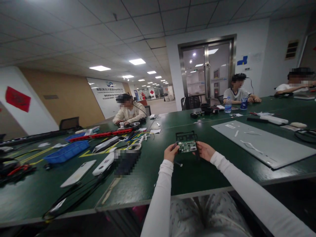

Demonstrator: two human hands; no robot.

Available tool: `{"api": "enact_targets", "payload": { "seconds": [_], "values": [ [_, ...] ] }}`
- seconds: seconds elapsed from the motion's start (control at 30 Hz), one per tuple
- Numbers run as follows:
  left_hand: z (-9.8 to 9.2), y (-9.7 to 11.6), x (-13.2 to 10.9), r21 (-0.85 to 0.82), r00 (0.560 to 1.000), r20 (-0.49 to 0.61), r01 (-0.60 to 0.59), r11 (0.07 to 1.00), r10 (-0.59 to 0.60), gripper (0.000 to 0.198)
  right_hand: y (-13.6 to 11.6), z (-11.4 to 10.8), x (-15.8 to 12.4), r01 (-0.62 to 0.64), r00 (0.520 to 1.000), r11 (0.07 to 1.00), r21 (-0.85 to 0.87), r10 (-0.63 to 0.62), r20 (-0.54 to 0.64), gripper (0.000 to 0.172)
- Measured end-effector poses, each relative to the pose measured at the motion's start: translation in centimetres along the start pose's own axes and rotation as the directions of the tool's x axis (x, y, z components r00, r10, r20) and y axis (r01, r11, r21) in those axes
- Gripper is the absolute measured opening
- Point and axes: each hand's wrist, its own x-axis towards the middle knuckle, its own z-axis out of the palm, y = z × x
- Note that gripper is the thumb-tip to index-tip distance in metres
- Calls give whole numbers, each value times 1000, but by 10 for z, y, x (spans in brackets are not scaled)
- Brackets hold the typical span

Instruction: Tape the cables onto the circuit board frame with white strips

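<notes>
A green circuit board (187, 147) is held up above the green table, gripped at its two ends. My left hand (171, 152) is closed on its left end, thumb on top. Around the right end, my right hand (205, 150) is closed, its fingers partly hidden behind. Just behind the board stands a black plastic frame (186, 135); whether it is joined to the board I cannot tell. A short cable with a pale connector (178, 164) hangs or lies below my left hand.
To the right lies a large grey panel (261, 141). A blue tray (67, 152), a white phone (78, 173), a white power bank (105, 163) and cables fill the left side. Several people sit across the table; bottles (227, 106) stand at the far side.
</notes>
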Motion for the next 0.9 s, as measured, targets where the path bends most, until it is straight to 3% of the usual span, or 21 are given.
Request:
{"api": "enact_targets", "payload": {
  "seconds": [0.3,0.9],
  "values": [
    [-2,-1,1,-156,999,-52,-25,987,17,44,5,1,-5,8,980,999,-40,0,198,38],
    [9,15,-14,-328,995,-49,70,942,-91,40,12,-11,5,57,983,994,-88,-40,180,33]
  ]
}}
